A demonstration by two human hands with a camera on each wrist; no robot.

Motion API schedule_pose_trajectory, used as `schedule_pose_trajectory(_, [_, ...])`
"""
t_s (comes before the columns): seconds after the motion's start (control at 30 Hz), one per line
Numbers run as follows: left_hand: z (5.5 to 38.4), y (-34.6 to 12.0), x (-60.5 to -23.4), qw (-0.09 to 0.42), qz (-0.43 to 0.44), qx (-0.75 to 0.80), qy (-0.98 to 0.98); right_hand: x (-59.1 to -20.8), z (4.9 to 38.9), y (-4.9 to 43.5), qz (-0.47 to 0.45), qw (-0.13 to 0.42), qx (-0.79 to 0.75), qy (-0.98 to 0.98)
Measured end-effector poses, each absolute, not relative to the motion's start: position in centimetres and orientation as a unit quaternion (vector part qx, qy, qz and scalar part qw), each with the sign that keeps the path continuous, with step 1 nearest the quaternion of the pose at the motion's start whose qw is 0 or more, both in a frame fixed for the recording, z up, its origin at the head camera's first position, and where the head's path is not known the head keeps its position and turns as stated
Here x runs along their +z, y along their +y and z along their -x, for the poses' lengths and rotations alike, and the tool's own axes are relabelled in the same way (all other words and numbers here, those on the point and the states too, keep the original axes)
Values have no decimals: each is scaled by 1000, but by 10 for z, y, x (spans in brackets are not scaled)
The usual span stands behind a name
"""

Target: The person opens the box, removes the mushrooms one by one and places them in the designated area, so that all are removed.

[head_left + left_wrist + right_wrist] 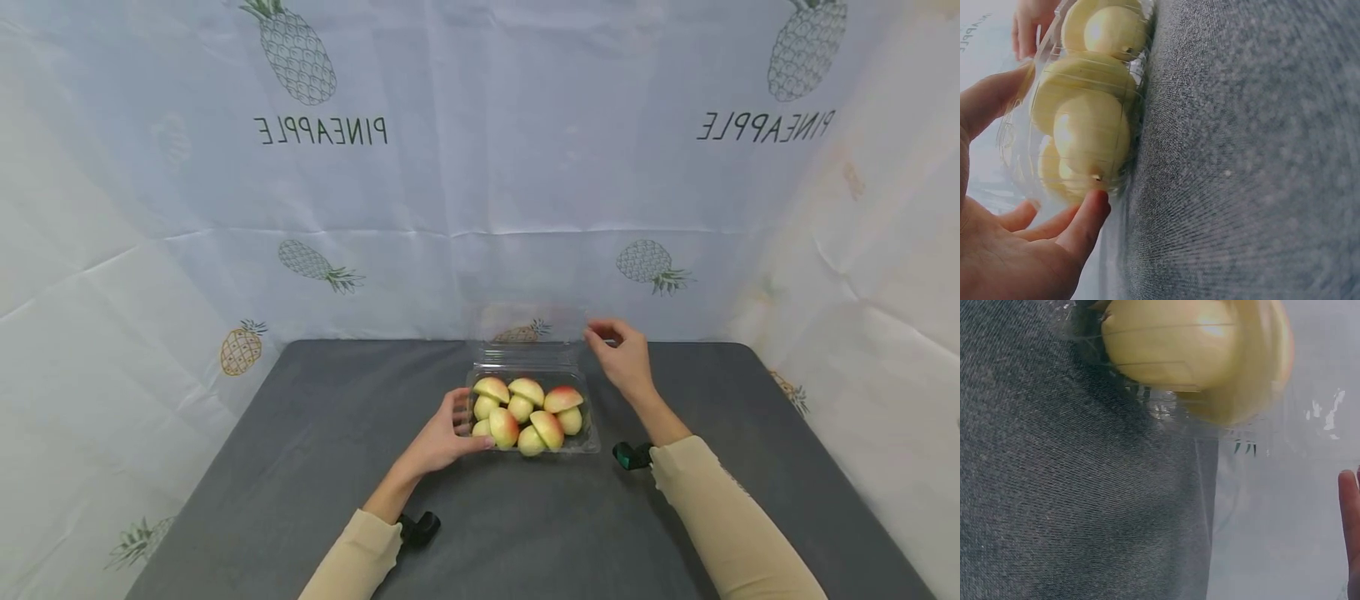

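Observation:
A clear plastic clamshell box (592, 442) sits on the dark table with its hinged lid (491, 321) raised at the back. Inside lie several yellow-green, red-blushed mushroom-shaped pieces (527, 389); they may be fruit or models. My left hand (438, 437) grips the box's left end, thumb over the front rim and fingers along the side. In the left wrist view, one fingertip (1094, 203) presses low on the clear wall. My right hand (624, 354) pinches the lid's right edge. Only a bit of its finger (1349, 512) shows in the right wrist view.
The dark grey table (337, 400) ends just behind the box. A pale curtain (510, 167) with pineapple prints hangs behind and on both sides. Black wrist cameras sit by the left cuff (424, 528) and the right cuff (630, 455).

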State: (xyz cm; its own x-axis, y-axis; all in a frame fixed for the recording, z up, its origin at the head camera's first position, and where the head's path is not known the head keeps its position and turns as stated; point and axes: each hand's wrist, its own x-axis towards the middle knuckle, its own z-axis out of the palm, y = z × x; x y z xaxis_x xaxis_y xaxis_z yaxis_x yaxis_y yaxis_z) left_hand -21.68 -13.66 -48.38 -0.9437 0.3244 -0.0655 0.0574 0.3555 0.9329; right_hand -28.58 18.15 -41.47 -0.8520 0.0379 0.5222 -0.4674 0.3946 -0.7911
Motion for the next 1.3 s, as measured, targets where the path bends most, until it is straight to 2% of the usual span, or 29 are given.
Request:
schedule_pose_trajectory(0.17, [217, -136, -485, 118, -117, 561, 811, -438, 306, 189, -121, 231, 536, -803])
schedule_pose_trajectory(0.4, [217, -135, -484, 115, -111, 565, 810, -443, 311, 189, -126, 242, 515, -812])
schedule_pose_trajectory(0.57, [216, -136, -483, 114, -117, 563, 810, -446, 312, 188, -119, 230, 500, -827])
schedule_pose_trajectory(1.3, [216, -136, -484, 113, -117, 553, 817, -470, 309, 199, -131, 95, 460, -873])
